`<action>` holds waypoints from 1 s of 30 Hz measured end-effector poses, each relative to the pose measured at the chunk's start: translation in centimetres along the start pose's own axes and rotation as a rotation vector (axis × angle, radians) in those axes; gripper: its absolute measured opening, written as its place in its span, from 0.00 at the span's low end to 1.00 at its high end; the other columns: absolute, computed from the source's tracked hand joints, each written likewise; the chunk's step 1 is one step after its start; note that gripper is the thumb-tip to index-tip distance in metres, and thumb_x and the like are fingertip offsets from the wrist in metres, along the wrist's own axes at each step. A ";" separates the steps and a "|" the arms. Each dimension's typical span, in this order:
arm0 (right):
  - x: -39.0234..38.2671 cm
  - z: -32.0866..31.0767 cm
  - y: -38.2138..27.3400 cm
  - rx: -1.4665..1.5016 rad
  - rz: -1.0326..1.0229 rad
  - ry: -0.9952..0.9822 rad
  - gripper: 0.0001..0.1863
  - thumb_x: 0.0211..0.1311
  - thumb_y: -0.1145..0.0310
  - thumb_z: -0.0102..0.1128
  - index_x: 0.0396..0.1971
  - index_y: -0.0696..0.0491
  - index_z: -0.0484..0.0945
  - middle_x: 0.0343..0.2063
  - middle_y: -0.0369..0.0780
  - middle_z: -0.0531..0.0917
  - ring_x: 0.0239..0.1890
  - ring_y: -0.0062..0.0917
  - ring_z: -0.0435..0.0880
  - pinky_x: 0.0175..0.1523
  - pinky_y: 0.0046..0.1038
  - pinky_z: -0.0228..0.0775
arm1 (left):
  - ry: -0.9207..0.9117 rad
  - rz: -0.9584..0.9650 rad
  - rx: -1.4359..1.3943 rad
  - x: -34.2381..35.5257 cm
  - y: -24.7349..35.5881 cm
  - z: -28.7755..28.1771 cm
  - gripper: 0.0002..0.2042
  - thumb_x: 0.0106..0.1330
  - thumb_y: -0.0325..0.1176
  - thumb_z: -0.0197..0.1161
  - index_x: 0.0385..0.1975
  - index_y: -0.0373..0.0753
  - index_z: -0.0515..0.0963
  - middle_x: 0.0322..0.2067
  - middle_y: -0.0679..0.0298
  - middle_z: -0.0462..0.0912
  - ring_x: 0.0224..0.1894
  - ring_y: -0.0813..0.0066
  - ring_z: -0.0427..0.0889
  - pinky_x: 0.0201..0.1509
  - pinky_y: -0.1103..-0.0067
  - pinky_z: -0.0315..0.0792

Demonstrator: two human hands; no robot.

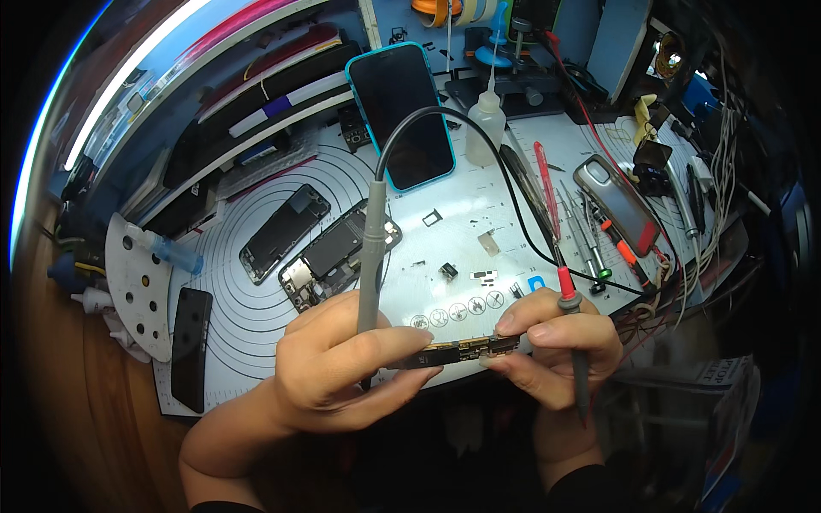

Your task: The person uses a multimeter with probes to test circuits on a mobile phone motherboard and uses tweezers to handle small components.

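Observation:
A small phone circuit board (466, 350) is held up edge-on in front of the table's near edge. My left hand (338, 363) pinches its left end between thumb and fingers, and a grey test probe (372, 256) with a black cable stands upright in the same hand. The board's right end is gripped by my right hand (569, 342). A dark grey probe with a red collar (565, 280) hangs between that hand's fingers, tip downward. Beyond my left hand lie an opened phone (338, 252) with its insides showing and a detached dark phone panel (286, 232).
A blue-cased phone (402, 115) lies at the back beside a clear dropper bottle (485, 128). Tweezers (546, 184), screwdrivers (629, 248) and a clear-cased phone (617, 201) lie on the right. A dark phone (191, 350) rests at the left edge. Small parts (449, 272) dot the mat.

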State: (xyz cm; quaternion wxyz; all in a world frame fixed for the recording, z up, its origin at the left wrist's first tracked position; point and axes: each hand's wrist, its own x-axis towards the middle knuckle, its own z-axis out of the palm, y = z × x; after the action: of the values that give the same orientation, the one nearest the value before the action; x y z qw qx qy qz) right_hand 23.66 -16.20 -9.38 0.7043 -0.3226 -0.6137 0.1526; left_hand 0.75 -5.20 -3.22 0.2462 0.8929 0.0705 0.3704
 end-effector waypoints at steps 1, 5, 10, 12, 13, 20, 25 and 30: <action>-0.1 0.0 0.1 -0.004 -0.002 -0.005 0.24 0.56 0.83 0.82 0.50 0.55 0.81 0.38 0.53 0.91 0.35 0.31 0.91 0.35 0.26 0.82 | 0.003 0.010 0.000 -0.1 -0.1 0.1 0.19 0.51 0.23 0.86 0.43 0.32 0.87 0.27 0.62 0.82 0.24 0.77 0.78 0.26 0.80 0.67; 0.1 -0.1 0.1 -0.006 0.013 -0.026 0.23 0.56 0.82 0.81 0.50 0.54 0.81 0.38 0.53 0.91 0.34 0.31 0.91 0.35 0.27 0.82 | -0.009 0.005 -0.022 -0.1 -0.1 0.0 0.19 0.51 0.23 0.86 0.43 0.31 0.87 0.27 0.61 0.82 0.24 0.76 0.79 0.25 0.81 0.68; 0.1 -0.3 -0.2 -0.008 0.030 -0.030 0.23 0.56 0.82 0.82 0.50 0.54 0.81 0.37 0.53 0.91 0.34 0.31 0.91 0.36 0.27 0.82 | -0.002 0.005 -0.078 0.0 -0.3 0.2 0.19 0.51 0.22 0.86 0.43 0.30 0.86 0.27 0.59 0.84 0.24 0.76 0.80 0.25 0.81 0.69; 0.0 -0.1 0.1 -0.001 0.031 -0.028 0.23 0.56 0.83 0.82 0.49 0.54 0.81 0.37 0.53 0.91 0.34 0.30 0.91 0.36 0.27 0.82 | -0.003 -0.004 -0.076 -0.2 -0.4 0.2 0.19 0.51 0.22 0.86 0.43 0.30 0.86 0.27 0.59 0.84 0.24 0.75 0.81 0.25 0.81 0.69; 0.1 -0.1 0.1 -0.003 0.031 -0.027 0.23 0.56 0.83 0.82 0.49 0.54 0.81 0.37 0.53 0.91 0.34 0.30 0.91 0.36 0.27 0.82 | -0.001 -0.002 -0.074 -0.2 -0.4 0.2 0.19 0.52 0.22 0.85 0.43 0.30 0.86 0.27 0.59 0.84 0.23 0.75 0.80 0.25 0.81 0.69; 0.3 0.0 -0.4 -0.045 0.017 -0.024 0.22 0.56 0.84 0.81 0.48 0.55 0.81 0.36 0.52 0.91 0.33 0.31 0.91 0.36 0.27 0.82 | 0.009 0.010 -0.067 0.0 -0.1 0.3 0.18 0.51 0.20 0.85 0.42 0.31 0.86 0.26 0.60 0.83 0.23 0.75 0.80 0.24 0.80 0.68; 0.1 0.2 -0.5 -0.078 0.056 -0.057 0.23 0.56 0.80 0.82 0.47 0.51 0.77 0.35 0.48 0.88 0.33 0.31 0.89 0.36 0.28 0.84 | 0.002 0.017 -0.040 0.0 -0.1 0.2 0.18 0.50 0.19 0.85 0.41 0.32 0.87 0.25 0.63 0.80 0.22 0.76 0.78 0.24 0.79 0.65; 0.3 0.2 -0.3 -0.060 0.009 -0.039 0.22 0.57 0.83 0.80 0.48 0.53 0.81 0.35 0.50 0.91 0.34 0.32 0.92 0.35 0.27 0.82 | 0.012 0.028 -0.026 0.0 0.0 0.3 0.19 0.48 0.19 0.85 0.41 0.34 0.87 0.24 0.65 0.80 0.22 0.76 0.77 0.24 0.79 0.65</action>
State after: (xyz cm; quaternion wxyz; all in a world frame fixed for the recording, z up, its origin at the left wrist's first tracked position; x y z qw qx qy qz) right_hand 23.47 -16.21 -8.95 0.6815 -0.3434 -0.6301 0.1434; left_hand 0.99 -5.32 -3.41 0.2519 0.8883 0.0546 0.3800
